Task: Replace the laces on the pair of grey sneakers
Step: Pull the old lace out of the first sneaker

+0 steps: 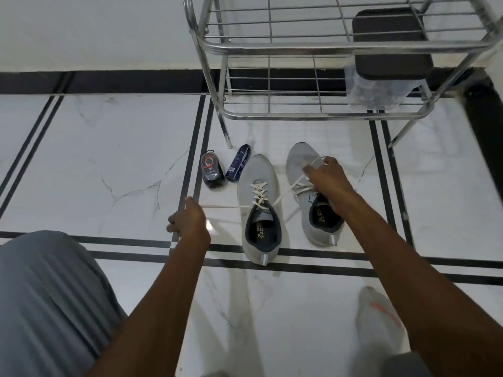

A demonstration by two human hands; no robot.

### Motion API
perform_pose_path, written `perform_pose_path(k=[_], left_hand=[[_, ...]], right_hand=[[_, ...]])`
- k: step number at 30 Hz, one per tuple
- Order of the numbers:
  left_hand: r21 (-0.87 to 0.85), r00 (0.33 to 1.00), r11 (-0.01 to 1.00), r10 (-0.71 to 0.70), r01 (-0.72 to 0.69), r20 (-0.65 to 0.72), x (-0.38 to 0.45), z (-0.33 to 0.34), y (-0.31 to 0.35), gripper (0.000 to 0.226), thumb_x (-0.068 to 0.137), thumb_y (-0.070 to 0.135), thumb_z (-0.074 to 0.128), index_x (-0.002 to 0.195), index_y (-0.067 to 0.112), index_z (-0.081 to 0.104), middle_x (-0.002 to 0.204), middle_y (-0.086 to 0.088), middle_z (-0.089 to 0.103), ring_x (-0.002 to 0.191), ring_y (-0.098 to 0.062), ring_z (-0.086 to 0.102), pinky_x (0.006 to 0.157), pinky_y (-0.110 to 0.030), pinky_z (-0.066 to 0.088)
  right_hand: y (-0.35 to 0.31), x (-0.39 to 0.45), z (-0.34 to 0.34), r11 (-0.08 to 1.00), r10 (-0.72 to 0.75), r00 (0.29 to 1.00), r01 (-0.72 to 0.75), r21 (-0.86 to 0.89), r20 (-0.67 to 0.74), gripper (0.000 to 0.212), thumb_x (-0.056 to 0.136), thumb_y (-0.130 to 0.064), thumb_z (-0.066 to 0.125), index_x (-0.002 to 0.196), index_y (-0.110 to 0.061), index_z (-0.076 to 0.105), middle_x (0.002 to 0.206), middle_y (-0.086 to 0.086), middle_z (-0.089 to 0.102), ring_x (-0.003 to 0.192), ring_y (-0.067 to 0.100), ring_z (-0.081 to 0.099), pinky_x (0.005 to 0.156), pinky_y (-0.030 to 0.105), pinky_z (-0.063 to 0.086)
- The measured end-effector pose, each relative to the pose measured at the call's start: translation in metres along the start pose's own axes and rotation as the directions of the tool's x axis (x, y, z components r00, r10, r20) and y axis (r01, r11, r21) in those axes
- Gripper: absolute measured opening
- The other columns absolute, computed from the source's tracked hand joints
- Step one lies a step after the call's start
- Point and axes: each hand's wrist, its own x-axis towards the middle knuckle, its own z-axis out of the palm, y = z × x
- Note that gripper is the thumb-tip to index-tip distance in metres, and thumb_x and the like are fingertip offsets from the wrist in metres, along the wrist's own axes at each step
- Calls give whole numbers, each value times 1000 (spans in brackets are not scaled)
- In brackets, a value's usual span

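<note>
Two grey sneakers stand side by side on the white tiled floor, toes pointing away from me. The left sneaker (258,210) has a white lace (259,194) crossed through its eyelets. My left hand (187,221) grips one end of a white lace and holds it taut out to the left of that shoe. The right sneaker (313,191) is partly covered by my right hand (328,183), which pinches a loop of white lace (296,186) above its eyelets. A strand runs from the left sneaker's top across to the right one.
A dark shoe-polish applicator (212,170) and a dark blue spray can (241,163) lie left of the sneakers. A chrome wire rack (272,47) stands behind, holding a black-lidded clear container (389,58). My grey-clad knee (49,295) is lower left, a socked foot (378,319) lower right.
</note>
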Motion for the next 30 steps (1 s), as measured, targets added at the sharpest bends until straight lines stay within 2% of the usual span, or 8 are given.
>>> perform_pose_path(k=[4, 9, 17, 19, 21, 23, 28, 30], left_hand=[[320, 671, 605, 724, -729, 161, -30, 11, -26, 54, 92, 30, 71, 134, 6, 47, 139, -16, 38, 123, -29, 47, 92, -30, 45], [206, 175, 48, 728, -977, 663, -37, 29, -42, 29, 86, 17, 74, 113, 17, 63, 128, -4, 44, 119, -20, 45, 82, -32, 53], [227, 17, -187, 734, -956, 679, -28, 45, -45, 11, 89, 22, 74, 99, 16, 74, 114, -3, 58, 104, -21, 50, 81, -35, 50], [173, 245, 183, 848, -968, 469, -32, 50, -46, 5, 93, 18, 67, 96, 14, 68, 105, -1, 61, 98, -18, 55, 83, -33, 50], [24, 699, 713, 679, -700, 224, -33, 48, -44, 5, 97, 15, 60, 100, 11, 60, 101, -2, 62, 98, -20, 61, 83, -33, 51], [15, 789, 799, 590, -601, 169, -27, 39, -44, 12, 98, 17, 59, 109, 12, 56, 108, -1, 60, 106, -24, 61, 83, -30, 50], [142, 144, 75, 805, -987, 575, -26, 41, -37, 31, 83, 26, 78, 110, 21, 64, 122, 1, 58, 119, -23, 46, 94, -33, 43], [224, 47, -161, 705, -961, 708, -26, 48, -37, 25, 80, 26, 80, 103, 23, 71, 131, 0, 57, 126, -29, 41, 96, -41, 43]], right_hand=[[1, -26, 18, 758, -197, 970, 241, -606, 139, 34, 92, -41, 68, 84, -9, 61, 82, 6, 63, 86, 26, 63, 71, 29, 39], [15, -45, 57, 650, -212, 906, 411, -639, 367, 35, 86, -32, 74, 106, -8, 59, 99, 10, 67, 92, 29, 64, 72, 35, 51], [39, -30, 55, 768, -308, 904, 420, -483, 296, 16, 85, -21, 72, 79, -7, 72, 75, 7, 72, 72, 21, 69, 71, 40, 59], [41, -27, 51, 804, -298, 912, 399, -441, 281, 19, 85, -19, 70, 73, -4, 71, 67, 8, 72, 63, 21, 70, 69, 43, 61], [44, -22, 48, 825, -285, 921, 377, -420, 266, 21, 84, -19, 70, 71, -3, 70, 64, 9, 71, 61, 23, 70, 67, 45, 61], [44, -20, 46, 824, -279, 921, 374, -426, 271, 25, 84, -20, 70, 68, -2, 71, 62, 12, 71, 59, 24, 71, 66, 45, 61], [38, -18, 46, 813, -270, 914, 385, -436, 302, 29, 83, -24, 73, 66, -1, 73, 62, 14, 71, 59, 27, 71, 64, 44, 61], [34, -16, 47, 817, -251, 913, 378, -436, 322, 25, 83, -22, 72, 69, -1, 74, 65, 14, 72, 62, 28, 72, 66, 45, 62]])
